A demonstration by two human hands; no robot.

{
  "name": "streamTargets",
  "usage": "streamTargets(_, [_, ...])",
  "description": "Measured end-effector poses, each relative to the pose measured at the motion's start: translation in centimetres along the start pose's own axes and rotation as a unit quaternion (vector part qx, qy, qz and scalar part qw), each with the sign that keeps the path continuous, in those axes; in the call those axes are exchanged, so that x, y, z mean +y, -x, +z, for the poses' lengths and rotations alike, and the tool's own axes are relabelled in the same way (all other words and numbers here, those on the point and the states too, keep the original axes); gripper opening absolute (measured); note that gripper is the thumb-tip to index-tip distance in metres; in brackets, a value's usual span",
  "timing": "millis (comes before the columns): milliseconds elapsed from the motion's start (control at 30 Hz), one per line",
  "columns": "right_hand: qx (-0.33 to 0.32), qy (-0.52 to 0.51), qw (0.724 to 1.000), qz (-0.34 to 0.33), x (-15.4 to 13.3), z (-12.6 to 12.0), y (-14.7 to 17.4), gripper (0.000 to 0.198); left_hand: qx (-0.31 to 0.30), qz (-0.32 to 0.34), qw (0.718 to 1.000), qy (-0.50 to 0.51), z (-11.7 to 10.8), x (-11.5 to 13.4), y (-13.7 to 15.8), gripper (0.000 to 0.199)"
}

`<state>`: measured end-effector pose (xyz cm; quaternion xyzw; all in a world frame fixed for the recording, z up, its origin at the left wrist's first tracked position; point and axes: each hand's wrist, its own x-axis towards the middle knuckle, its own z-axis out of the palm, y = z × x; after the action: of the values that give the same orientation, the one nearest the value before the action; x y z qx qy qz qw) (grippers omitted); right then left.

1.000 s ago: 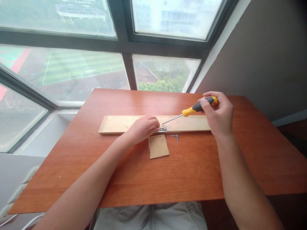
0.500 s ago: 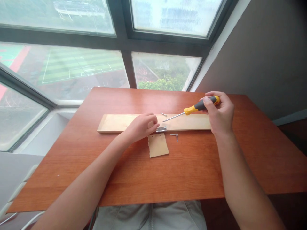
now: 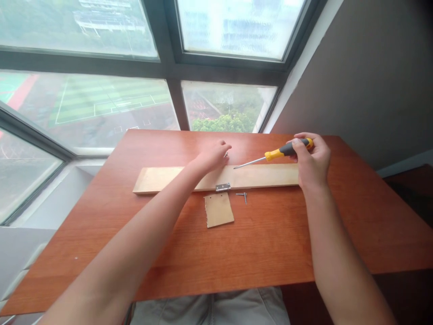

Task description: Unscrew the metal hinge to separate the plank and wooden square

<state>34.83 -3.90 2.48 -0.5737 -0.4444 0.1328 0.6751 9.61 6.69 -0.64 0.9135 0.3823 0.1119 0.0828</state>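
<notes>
My right hand (image 3: 313, 158) is wrapped around the yellow and black handle of a screwdriver (image 3: 282, 149). Its shaft points left, the tip just above a long pale wooden board (image 3: 264, 175). Over the board's far edge, my left hand (image 3: 214, 157) has its fingertips closed on a small screw (image 3: 226, 155), mostly hidden by the fingers. A metal hinge (image 3: 223, 187) sits at the near edge of the board. Just in front of it lies a small square wooden piece (image 3: 219, 211) with two holes. To its right, more screws (image 3: 244, 197) rest on the table.
The reddish-brown table (image 3: 264, 243) stands against large windows with dark frames (image 3: 176, 104). A grey wall (image 3: 365, 81) rises on the right. My lap shows below the table's front edge.
My left hand has moved from beside the hinge to the far side of the board and taken hold of the screw lying there. The screwdriver stays in my right hand, nearly unmoved.
</notes>
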Motion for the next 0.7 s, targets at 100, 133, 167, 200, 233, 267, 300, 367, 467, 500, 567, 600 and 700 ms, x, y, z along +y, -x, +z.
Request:
streamTargets(100, [0.005,0.0,1.0,-0.001,0.2,0.0,-0.1,0.019,-0.01,0.001,1.0,-0.016,1.0,-0.4,-2.1,0.024])
streamTargets(133, [0.004,0.0,1.0,-0.001,0.2,0.0,-0.2,0.02,-0.009,0.0,1.0,-0.019,1.3,-0.5,-2.4,0.024])
streamTargets(167, [0.003,-0.001,1.0,-0.001,0.2,0.0,-0.2,0.02,-0.008,0.0,1.0,-0.02,1.5,-0.6,-2.5,0.024])
streamTargets(200, [0.002,0.0,1.0,0.0,0.1,0.0,-0.2,0.02,-0.008,-0.001,1.0,-0.019,1.7,-0.7,-2.4,0.024])
streamTargets(233, [0.0,0.0,1.0,0.0,0.1,0.0,-0.2,0.02,-0.008,-0.002,1.0,-0.016,1.8,-0.8,-2.3,0.023])
streamTargets(267, [0.0,0.001,1.0,0.0,0.1,0.0,-0.2,0.02,-0.008,-0.003,1.0,-0.011,1.8,-0.9,-2.2,0.022])
streamTargets(300, [-0.001,0.001,1.0,0.001,0.1,0.0,-0.2,0.02,-0.006,-0.006,1.0,-0.005,1.7,-1.0,-2.0,0.021])
streamTargets(367, [-0.001,0.001,1.0,0.004,0.0,0.0,-0.2,0.019,0.003,-0.013,1.0,0.012,1.5,-1.2,-1.7,0.021])
streamTargets(467, [-0.001,-0.002,1.0,0.011,0.1,0.0,-0.2,0.019,0.033,-0.029,0.998,0.038,0.5,-1.3,-1.3,0.025])
streamTargets(500, [-0.001,-0.003,1.0,0.013,0.1,0.0,-0.2,0.019,0.049,-0.034,0.997,0.049,0.0,-1.2,-1.1,0.026])
streamTargets(567, [0.0,-0.002,1.0,0.018,0.2,-0.1,-0.3,0.02,0.083,-0.038,0.993,0.074,-1.1,-0.7,-0.5,0.027])
streamTargets(600, [0.001,-0.001,1.0,0.019,0.3,-0.1,-0.3,0.02,0.124,-0.032,0.984,0.124,-1.7,-0.2,0.0,0.025])
streamTargets(700, [0.003,0.0,1.0,0.023,0.5,-0.3,-0.4,0.02,0.163,0.011,0.961,0.222,-3.4,2.1,2.0,0.019])
